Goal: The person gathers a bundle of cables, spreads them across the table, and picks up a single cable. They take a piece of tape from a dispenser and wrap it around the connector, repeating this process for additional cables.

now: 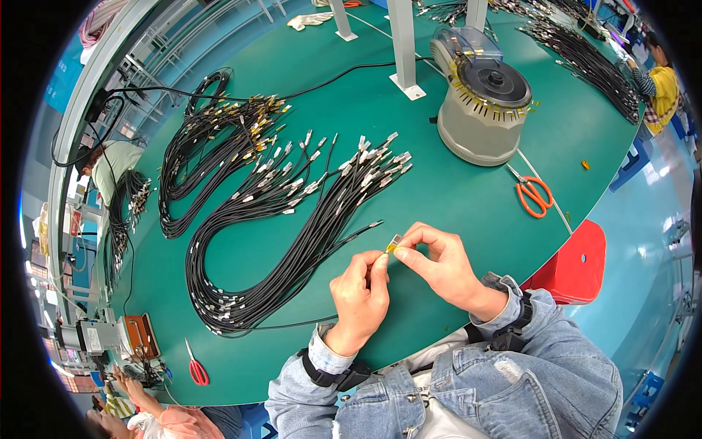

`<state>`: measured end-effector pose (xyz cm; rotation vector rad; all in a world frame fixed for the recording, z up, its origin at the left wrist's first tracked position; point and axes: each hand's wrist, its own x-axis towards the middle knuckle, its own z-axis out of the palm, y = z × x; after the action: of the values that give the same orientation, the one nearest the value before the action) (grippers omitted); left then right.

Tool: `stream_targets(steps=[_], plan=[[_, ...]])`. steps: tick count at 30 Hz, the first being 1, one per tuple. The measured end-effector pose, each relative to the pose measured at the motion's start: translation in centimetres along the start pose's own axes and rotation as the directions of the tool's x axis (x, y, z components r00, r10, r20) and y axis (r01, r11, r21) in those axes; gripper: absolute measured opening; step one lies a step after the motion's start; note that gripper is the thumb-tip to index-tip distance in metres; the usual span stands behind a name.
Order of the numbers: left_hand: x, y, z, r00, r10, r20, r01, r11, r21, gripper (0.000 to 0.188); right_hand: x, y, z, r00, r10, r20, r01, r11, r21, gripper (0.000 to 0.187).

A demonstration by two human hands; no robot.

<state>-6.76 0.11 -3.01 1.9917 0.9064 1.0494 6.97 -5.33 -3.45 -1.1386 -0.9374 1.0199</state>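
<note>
Denim sleeves (567, 344) lead to left fingers (378, 278) and right fingers (425, 235) pinching a connector (395, 241); a white label (93, 339) looks illegible.

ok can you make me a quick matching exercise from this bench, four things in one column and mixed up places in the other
1. connector
2. orange-handled scissors
3. red stool
4. black cables

A. between the beige machine and the stool
B. in long curves left of centre
C. at the fingertips of the left hand and right hand
D. beyond the green table's right edge

Pairs: 1-C, 2-A, 3-D, 4-B
</note>
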Motion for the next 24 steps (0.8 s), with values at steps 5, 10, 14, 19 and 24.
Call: stream_targets(steps=[5, 10, 14, 19, 24], plan=[[-0.2, -0.1, 0.1, 0.994, -0.102, 0.033, 0.106, 0.983, -0.152, 0.008, 0.0, 0.1, 0.2, 1.0, 0.015, -0.015, -0.015, 1.0, 0.026, 0.007], [0.0, 0.4, -0.5, 0.924, -0.314, 0.218, 0.38, 0.814, -0.438, 0.014, 0.0, 0.2, 0.2, 1.0, 0.009, -0.023, -0.008, 0.999, 0.041, 0.008], [0.6, 1.0, -1.0, 0.846, -0.404, 0.349, 0.533, 0.673, -0.513, 0.017, 0.1, 0.3, 0.0, 1.0, 0.017, 0.008, -0.017, 0.999, 0.048, 0.01], [0.9, 1.0, -1.5, 0.826, -0.413, 0.384, 0.563, 0.639, -0.525, 0.017, 0.2, -0.2, 0.7, 0.993, 0.093, -0.068, -0.078, 0.977, 0.2, 0.014], [0.9, 0.7, -1.3, 0.809, -0.425, 0.407, 0.588, 0.602, -0.54, 0.018, 0.4, -0.3, 1.0, 0.999, -0.043, 0.018, 0.04, 0.992, 0.117, 0.02]])
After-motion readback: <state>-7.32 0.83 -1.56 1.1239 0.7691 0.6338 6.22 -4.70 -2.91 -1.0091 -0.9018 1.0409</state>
